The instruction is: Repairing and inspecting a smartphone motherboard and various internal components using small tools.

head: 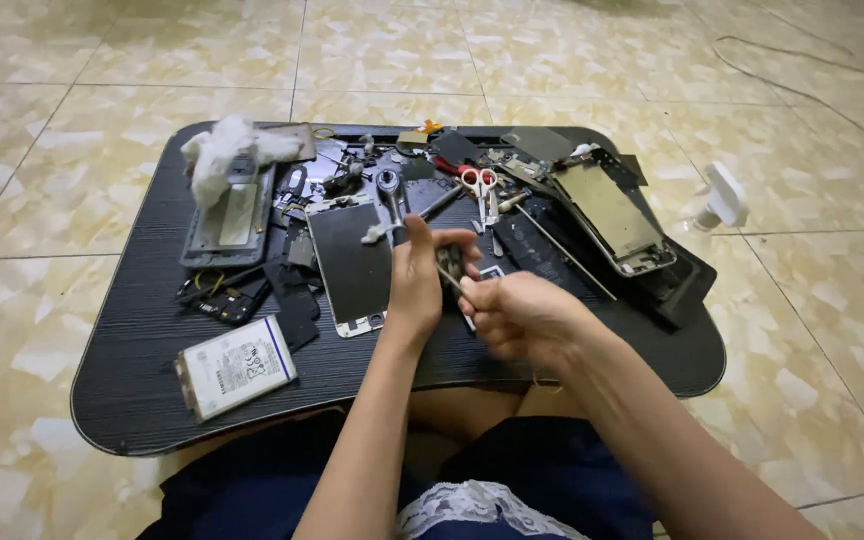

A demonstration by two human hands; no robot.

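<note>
My left hand (415,283) is raised over the black lap table (142,340), its fingers closed around a small dark phone part (449,258). My right hand (515,313) sits just right of it, gripping a thin tool (455,281) whose tip meets that part. Directly left of my left hand lies a phone screen (349,262) with a black face and white edge. Both hands hover above the table's middle, and the small part is mostly hidden by my fingers.
A white phone battery (237,366) lies front left. A grey phone frame (230,212) with white tissue (224,150) sits back left. Scissors (479,185), an opened phone body (612,212) and several loose parts crowd the back. A white charger plug (723,196) rests on the tiled floor.
</note>
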